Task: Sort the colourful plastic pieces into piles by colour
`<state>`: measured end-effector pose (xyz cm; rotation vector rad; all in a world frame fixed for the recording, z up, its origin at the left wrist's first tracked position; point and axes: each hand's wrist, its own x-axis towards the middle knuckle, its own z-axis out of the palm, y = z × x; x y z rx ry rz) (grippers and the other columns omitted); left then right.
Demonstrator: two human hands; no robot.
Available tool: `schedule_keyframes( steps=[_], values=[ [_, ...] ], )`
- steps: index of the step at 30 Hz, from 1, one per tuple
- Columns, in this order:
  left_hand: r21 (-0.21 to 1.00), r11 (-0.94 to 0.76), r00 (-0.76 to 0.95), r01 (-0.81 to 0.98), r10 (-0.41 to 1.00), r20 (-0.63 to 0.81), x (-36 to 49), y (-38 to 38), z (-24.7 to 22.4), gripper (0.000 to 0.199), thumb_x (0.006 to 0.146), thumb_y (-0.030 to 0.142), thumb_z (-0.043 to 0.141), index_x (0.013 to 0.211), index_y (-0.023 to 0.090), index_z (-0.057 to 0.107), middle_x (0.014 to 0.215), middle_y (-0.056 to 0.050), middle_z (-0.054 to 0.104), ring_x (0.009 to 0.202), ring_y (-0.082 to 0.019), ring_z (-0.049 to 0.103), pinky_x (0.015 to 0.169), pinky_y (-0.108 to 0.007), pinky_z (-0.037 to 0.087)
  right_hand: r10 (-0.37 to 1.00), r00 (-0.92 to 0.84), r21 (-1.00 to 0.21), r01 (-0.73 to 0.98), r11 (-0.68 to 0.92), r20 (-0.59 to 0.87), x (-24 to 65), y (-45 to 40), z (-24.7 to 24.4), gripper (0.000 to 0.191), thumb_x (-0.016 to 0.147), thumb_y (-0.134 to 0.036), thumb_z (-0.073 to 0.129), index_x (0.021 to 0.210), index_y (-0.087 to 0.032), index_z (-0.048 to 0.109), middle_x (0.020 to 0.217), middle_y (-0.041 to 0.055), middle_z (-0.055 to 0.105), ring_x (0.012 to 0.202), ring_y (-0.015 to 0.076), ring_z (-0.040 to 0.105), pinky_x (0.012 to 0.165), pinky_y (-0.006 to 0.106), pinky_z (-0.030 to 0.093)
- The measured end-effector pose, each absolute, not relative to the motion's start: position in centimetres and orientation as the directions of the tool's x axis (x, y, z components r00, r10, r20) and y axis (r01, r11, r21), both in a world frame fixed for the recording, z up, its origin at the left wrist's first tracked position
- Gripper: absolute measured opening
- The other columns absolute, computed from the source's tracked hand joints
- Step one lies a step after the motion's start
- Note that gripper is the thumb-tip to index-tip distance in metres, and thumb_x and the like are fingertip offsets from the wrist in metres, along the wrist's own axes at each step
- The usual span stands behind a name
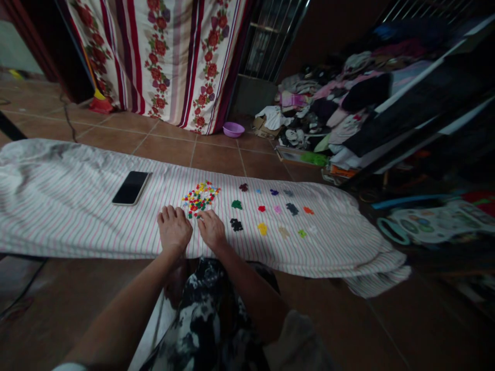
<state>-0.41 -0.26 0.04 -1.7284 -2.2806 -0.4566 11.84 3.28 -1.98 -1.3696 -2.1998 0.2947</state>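
Note:
A loose pile of small mixed-colour pieces [201, 198], like beads or tiny bricks, lies on a striped cloth [96, 226]. My left hand [174, 229] rests flat on the cloth at the pile's near left, fingers stretched out and holding nothing. At the near edge of the pile my right hand [212, 229] has its fingers bent and drawn together; whatever is between the fingertips is too small to make out. To the right, pieces sit in small single-colour heaps, among them a black heap [236, 224], a green heap [236, 204], a yellow heap [262, 228] and a red heap [262, 208].
A phone [131, 188] lies on the cloth to the left. Beyond the long covered surface are a floral curtain [158, 56], a purple basin [233, 129] on the tiled floor and a heap of clothes [320, 103]. A printed board [433, 221] stands at the right.

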Motion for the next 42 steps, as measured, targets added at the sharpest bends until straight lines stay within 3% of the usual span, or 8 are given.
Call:
schedule_keyframes(
  steps=[13,20,25,30,38,42],
  values=[
    [0.056,0.251,-0.254,0.966,0.89,0.378,-0.2,-0.3,0.2,0.031,0.086,0.027,0.035,0.097,0.012,0.059,0.106,-0.018,0.058,0.109,-0.031,0.048,0.091,-0.045,0.034,0.869,-0.339,-0.554,0.672,0.492,0.36,12.1,2.5,-1.2,0.023,0.09,-0.015,0.044,0.103,-0.022,0.061,0.101,0.0056,0.063,0.1,0.0171,0.058,0.091,0.03,0.046],
    [0.012,0.25,-0.235,0.968,0.891,0.389,-0.2,-0.3,0.3,0.029,0.087,0.028,0.034,0.094,0.013,0.058,0.102,-0.015,0.057,0.105,-0.029,0.049,0.089,-0.042,0.034,0.859,-0.227,-0.661,0.56,0.5,0.458,13.7,3.6,-0.2,0.021,0.088,-0.018,0.044,0.1,-0.021,0.061,0.097,0.0051,0.064,0.089,0.0153,0.061,0.083,0.027,0.048],
    [0.002,0.259,-0.239,0.966,0.888,0.392,-0.2,-0.2,0.2,0.028,0.087,0.028,0.034,0.093,0.014,0.057,0.101,-0.014,0.057,0.105,-0.029,0.049,0.089,-0.042,0.035,0.895,-0.039,-0.695,0.615,0.372,0.444,17.8,6.8,1.1,0.022,0.085,-0.018,0.044,0.097,-0.019,0.062,0.093,0.0058,0.063,0.082,0.0157,0.06,0.076,0.027,0.049],
    [0.004,0.261,-0.242,0.965,0.89,0.387,-0.2,-0.2,0.0,0.028,0.087,0.028,0.034,0.093,0.014,0.057,0.102,-0.015,0.056,0.105,-0.029,0.049,0.088,-0.041,0.035,0.923,0.103,-0.666,0.722,0.187,0.371,22.4,9.3,1.5,0.022,0.082,-0.018,0.045,0.094,-0.02,0.064,0.091,0.0062,0.065,0.087,0.0184,0.06,0.081,0.03,0.046],
    [0.018,0.259,-0.246,0.966,0.894,0.374,-0.2,-0.2,0.1,0.028,0.086,0.028,0.034,0.094,0.015,0.057,0.103,-0.015,0.056,0.106,-0.028,0.048,0.089,-0.041,0.034,0.953,0.12,-0.613,0.786,0.08,0.278,24.2,10.5,-0.7,0.018,0.078,-0.012,0.049,0.089,-0.019,0.062,0.078,0.0047,0.067,0.075,0.0169,0.061,0.07,0.027,0.044],
    [0.018,0.261,-0.25,0.965,0.9,0.358,-0.1,-0.1,0.3,0.027,0.086,0.028,0.035,0.094,0.015,0.057,0.102,-0.014,0.056,0.104,-0.027,0.048,0.087,-0.04,0.035,0.958,0.138,-0.593,0.804,0.04,0.251,24.4,10.8,-1.2,0.015,0.079,-0.011,0.049,0.088,-0.016,0.06,0.079,0.0067,0.067,0.078,0.0181,0.062,0.074,0.028,0.043]
  ],
)
